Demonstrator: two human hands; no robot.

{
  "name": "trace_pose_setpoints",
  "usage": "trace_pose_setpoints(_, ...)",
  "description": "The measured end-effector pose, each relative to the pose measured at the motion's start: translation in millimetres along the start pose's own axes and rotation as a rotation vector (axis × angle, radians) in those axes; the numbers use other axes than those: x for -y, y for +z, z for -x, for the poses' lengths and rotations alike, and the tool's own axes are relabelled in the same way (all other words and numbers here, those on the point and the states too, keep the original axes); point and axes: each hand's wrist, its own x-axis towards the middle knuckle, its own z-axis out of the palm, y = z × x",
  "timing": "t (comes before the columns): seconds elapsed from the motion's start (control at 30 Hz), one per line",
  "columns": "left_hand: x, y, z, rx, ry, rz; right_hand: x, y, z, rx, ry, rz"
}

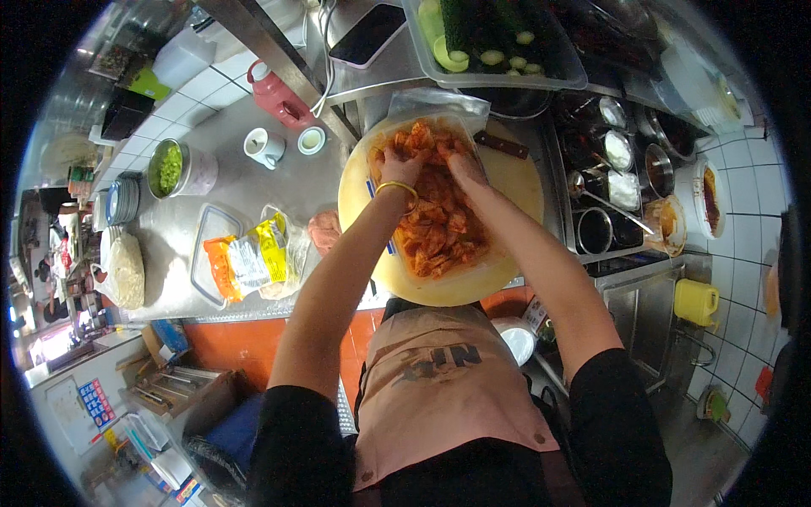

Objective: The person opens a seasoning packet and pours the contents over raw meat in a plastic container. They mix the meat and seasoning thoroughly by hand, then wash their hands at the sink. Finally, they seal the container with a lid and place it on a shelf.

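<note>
A clear plastic tub (495, 252) of raw-looking meat pieces in red-orange marinade (437, 222) sits on a round yellowish cutting board (523, 190). Both hands are in its far end. My left hand (403, 167), with a gold-coloured bangle at the wrist, has its fingers down among the pieces. Beside it, my right hand (464, 166) touches the meat near the tub's right wall. The fingertips are partly hidden, so I cannot tell whether either hand grips a piece. To the right, a knife with a dark riveted handle (502, 144) lies on the board, its blade mostly hidden.
Left on the steel counter are an orange-and-yellow packet (247, 256), a wrapped reddish block (325, 232), a white mug (263, 147) and a pot of chopped greens (168, 170). A cucumber tub (500, 79) and phone (367, 35) stand above. Sauce containers (618, 152) line the right.
</note>
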Motion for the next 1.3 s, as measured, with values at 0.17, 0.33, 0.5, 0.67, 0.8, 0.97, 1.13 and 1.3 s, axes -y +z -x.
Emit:
trace_pose_setpoints(0.17,-15.9,9.5,15.1,0.1,-0.106,0.343,-33.0,-6.7,-34.9,0.159,0.138,-0.158)
trace_pose_setpoints(0.33,-31.7,-3.7,26.5,0.181,-0.167,0.291,-52.1,1.7,-42.5,0.238,0.186,-0.239)
trace_pose_setpoints(0.5,-97.0,-43.9,64.3,0.497,-0.251,0.106,1.5,-31.2,11.0,0.356,0.498,-0.534)
trace_pose_setpoints(0.67,-74.1,-33.0,47.8,0.452,0.277,0.303,34.0,-40.4,32.7,0.302,0.454,-0.418)
trace_pose_setpoints(0.8,-121.9,-45.0,55.9,0.388,-0.014,0.374,21.6,-44.5,31.4,0.246,0.357,-0.529)
trace_pose_setpoints(0.97,-25.6,-23.1,-9.0,0.167,-0.098,-0.071,-10.7,-19.0,-13.5,0.17,0.354,-0.377)
trace_pose_setpoints(1.13,1.5,22.4,-16.2,0.096,-0.091,0.187,-49.1,2.3,-77.5,0.108,0.174,-0.062)
trace_pose_setpoints(1.3,-24.4,4.6,-6.1,0.272,-0.415,0.65,23.8,1.7,-19.7,0.207,0.365,-0.42)
